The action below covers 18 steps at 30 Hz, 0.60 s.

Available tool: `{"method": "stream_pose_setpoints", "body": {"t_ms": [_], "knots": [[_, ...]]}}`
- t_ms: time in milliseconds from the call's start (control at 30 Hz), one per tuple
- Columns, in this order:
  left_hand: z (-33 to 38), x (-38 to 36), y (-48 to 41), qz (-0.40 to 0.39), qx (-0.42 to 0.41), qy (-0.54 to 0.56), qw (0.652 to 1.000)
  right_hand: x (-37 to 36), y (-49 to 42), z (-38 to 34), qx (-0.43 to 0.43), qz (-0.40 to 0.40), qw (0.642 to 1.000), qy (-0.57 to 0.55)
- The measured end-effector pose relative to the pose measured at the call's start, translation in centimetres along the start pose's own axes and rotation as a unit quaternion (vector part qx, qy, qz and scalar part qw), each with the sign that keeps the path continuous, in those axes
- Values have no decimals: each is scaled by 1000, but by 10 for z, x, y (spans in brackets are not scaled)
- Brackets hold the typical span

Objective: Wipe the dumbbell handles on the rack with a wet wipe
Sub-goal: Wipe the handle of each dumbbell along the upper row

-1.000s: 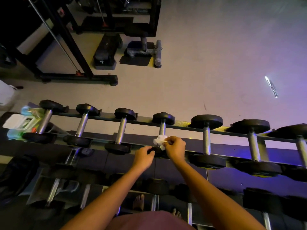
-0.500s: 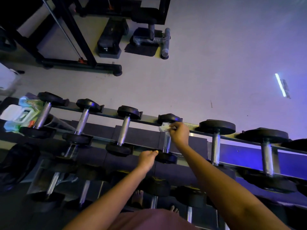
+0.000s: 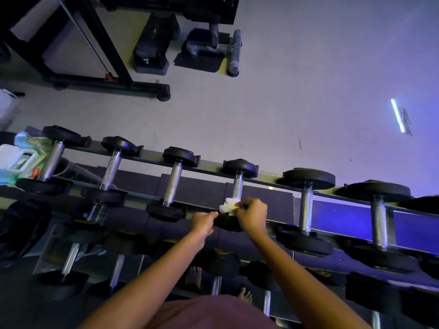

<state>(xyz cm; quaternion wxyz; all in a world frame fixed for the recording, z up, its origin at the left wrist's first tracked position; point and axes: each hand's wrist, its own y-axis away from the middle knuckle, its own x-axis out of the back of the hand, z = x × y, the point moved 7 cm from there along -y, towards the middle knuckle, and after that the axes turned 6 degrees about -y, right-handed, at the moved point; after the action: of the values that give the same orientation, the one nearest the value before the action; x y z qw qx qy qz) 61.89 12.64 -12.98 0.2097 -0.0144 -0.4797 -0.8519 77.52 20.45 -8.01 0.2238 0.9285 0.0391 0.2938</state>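
1. Right hand [image 3: 251, 216] has come back down the handle [image 3: 238, 187] of the 4th dumbbell [image 3: 240, 167] from the left. 0.5 s ago it was at the far end; now it is at the near end, just above the near head [image 3: 227, 224].
2. The wipe [image 3: 228, 205] is bunched and pinched between the thumb and fingers of that hand. It touches the lowest part of the handle on the top tier of the rack [image 3: 351, 211].
3. Left hand [image 3: 203, 223]: fingers curled, fingertips set against the rim of the near head. Whether they close round it cannot be told.
4. Risks, as judged:
   - The wipe is held as a small wad on 1 side of the handle, so the underside and far side may go uncleaned.
   - The knurled metal may snag the wipe and tear it or pull it from the pinch.
   - A hard stroke may roll the dumbbell in its cradle and nip the left fingertips against the rail.
   - 2 dumbbells further right on this tier, and the tiers below, look still to be done; 1 wipe may dry out. The wipe packet [image 3: 22, 160] lies well apart at the left end.
5. Other differences: 1.0 s ago the right hand was at this same near end, so 1 full stroke out and back. The left hand has kept its place, and the dumbbell has not shifted.
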Motion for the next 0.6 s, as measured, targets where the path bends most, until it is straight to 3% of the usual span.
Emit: {"method": "stream_pose_setpoints", "body": {"t_ms": [267, 600], "knots": [[-8, -4, 1, -17, 28, 32, 999, 14, -54, -61, 22, 50, 998, 0], [-7, -6, 0, -12, 25, 33, 999, 6, -17, -43, -18, 27, 999, 14]]}}
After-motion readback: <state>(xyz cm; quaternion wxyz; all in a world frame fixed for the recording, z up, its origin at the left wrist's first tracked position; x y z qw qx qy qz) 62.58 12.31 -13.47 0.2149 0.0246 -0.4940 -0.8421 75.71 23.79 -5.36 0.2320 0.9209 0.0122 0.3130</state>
